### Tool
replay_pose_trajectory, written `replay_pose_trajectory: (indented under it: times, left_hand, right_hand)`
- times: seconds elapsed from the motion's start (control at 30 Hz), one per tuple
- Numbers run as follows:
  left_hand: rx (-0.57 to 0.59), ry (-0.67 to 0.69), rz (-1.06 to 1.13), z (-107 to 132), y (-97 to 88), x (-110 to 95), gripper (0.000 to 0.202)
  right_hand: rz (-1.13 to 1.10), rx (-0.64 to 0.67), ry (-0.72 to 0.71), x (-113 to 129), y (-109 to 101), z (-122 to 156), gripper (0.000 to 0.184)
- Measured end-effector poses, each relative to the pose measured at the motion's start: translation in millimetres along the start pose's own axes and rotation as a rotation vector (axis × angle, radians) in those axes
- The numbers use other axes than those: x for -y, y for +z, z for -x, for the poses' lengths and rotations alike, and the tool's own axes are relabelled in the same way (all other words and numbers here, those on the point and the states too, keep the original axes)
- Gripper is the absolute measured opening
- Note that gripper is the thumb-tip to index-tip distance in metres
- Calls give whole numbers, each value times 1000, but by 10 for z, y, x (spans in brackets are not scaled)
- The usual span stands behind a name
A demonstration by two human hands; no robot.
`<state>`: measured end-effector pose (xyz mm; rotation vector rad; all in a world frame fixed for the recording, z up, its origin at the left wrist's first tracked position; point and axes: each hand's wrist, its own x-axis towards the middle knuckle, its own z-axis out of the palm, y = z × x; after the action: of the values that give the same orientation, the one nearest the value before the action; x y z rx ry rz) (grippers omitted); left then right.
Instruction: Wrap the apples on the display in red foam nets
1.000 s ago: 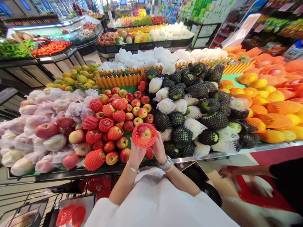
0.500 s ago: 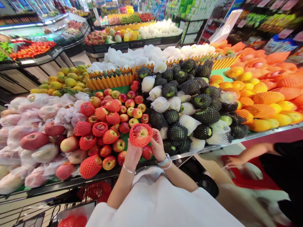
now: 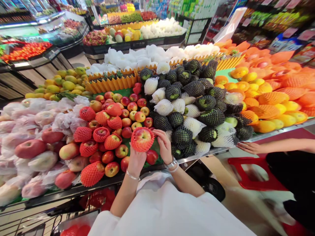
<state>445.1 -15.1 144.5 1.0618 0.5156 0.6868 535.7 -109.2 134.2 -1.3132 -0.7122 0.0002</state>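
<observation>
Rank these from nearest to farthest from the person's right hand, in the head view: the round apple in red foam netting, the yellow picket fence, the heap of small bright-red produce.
1. Apple in red foam netting: just left of the right hand.
2. Yellow picket fence: farther back, leftward.
3. Heap of small bright-red produce: far back left.

A plain white top (image 3: 172,209) covers the torso, loose and softly creased, its cloth gathered into folds near the front edge; the sleeves (image 3: 104,223) are of the same white, wide and short enough to leave the forearms (image 3: 124,196) bare; a thin, silvery bracelet (image 3: 133,175) rings the wrist of the left hand (image 3: 136,160); at the right hand (image 3: 164,149) sits a silver-toned watch (image 3: 171,163) with a pale, slim band (image 3: 175,168) just beside it, further up the arm; finer markings are too small to tell.
</observation>
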Motion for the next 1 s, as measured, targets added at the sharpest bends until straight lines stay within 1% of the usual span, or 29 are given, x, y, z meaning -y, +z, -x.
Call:
replay_pose_trajectory:
  times: [0.03, 0.07, 0.1, 0.17, 0.2, 0.23, 0.3, 0.33, 0.37, 0.43, 0.5, 0.53, 0.57, 0.6, 0.63, 0.7, 0.73, 0.77, 0.8, 0.83, 0.9, 0.93, 0.97, 1.0]
  left_hand:
    - [33, -67, 80, 2, 25, -1, 59]
    - [71, -133, 153, 10, 50, 0, 63]
    - [105, -197, 230, 23, 72, 4, 65]
    - [154, -301, 329, 61, 107, 28, 67]
    - [150, -323, 336, 83, 116, 50, 67]
    - [133, -338, 339, 103, 120, 78, 64]
    - [65, -345, 360, 136, 110, 148, 52]
    - [40, -340, 369, 148, 100, 184, 46]
    - [36, -338, 379, 156, 90, 216, 42]
    - [95, -350, 381, 163, 83, 255, 44]
    - [165, -332, 359, 154, 99, 248, 55]
    - [178, -306, 343, 142, 114, 224, 57]
    - [165, -253, 321, 123, 129, 187, 57]
    - [120, -155, 289, 98, 141, 138, 54]
    - [54, -10, 243, 68, 149, 77, 51]
    - [-53, 352, 100, 7, 148, -67, 51]
    - [-57, 511, 12, -17, 144, -143, 56]
    - [-21, 620, -71, -31, 141, -215, 63]
    - [45, 659, -140, -34, 143, -276, 70]
    - [131, 629, -186, -27, 153, -323, 75]
    - [272, 467, -186, 11, 198, -364, 77]
    - [294, 381, -137, 35, 231, -360, 75]
    - [275, 313, -66, 57, 267, -345, 70]
    - [223, 267, 15, 74, 303, -323, 65]
  right_hand:
    - [-108, -40, 6, 20, 11, -3, 36]
    - [-220, -52, 0, 36, 32, 0, 44]
    - [-323, -29, -16, 47, 63, 9, 56]
    - [-456, 84, -48, 50, 139, 38, 86]
    - [-479, 123, -51, 43, 177, 55, 100]
    - [-483, 133, -38, 29, 212, 73, 112]
    - [-456, 78, 16, -4, 259, 104, 128]
    - [-431, 37, 47, -19, 269, 117, 131]
    - [-405, 4, 77, -29, 270, 128, 131]
    - [-343, -35, 92, -30, 248, 139, 123]
    - [-293, -68, 49, -9, 204, 135, 114]
    - [-278, -85, 26, 6, 178, 127, 111]
    - [-270, -96, 9, 21, 151, 117, 110]
    - [-261, -98, -1, 36, 123, 106, 111]
    - [-246, -88, -2, 47, 97, 97, 113]
    - [-190, -47, 3, 56, 51, 94, 115]
    - [-166, -22, 2, 52, 36, 103, 116]
    - [-158, 5, -2, 45, 28, 119, 116]
    - [-169, 30, -6, 34, 28, 141, 115]
    - [-194, 59, -5, 23, 36, 168, 114]
    - [-246, 112, 9, 7, 71, 223, 113]
    - [-258, 129, 19, 6, 94, 245, 113]
    - [-259, 149, 27, 11, 116, 261, 114]
    - [-252, 177, 30, 24, 135, 270, 118]
